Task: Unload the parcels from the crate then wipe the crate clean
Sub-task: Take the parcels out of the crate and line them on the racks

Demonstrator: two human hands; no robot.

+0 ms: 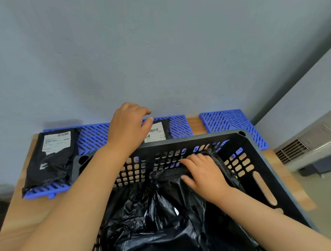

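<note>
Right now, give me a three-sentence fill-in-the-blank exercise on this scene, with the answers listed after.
1. The left parcel and the right parcel lie on ___ mats.
2. Each carries a ___ shipping label.
3. The right hand grips a bagged parcel inside the ___.
Answers: blue; white; crate.

The crate (190, 141) is crowded by black parcels (146, 221) and hemmed by perforated walls. Past its far rim, the blue mat (93, 138) is occupied by a labelled parcel (52, 157) at the left and a second parcel (158, 134) further right (bare grid between); passage beyond is blocked by the wall (158, 59).
</note>
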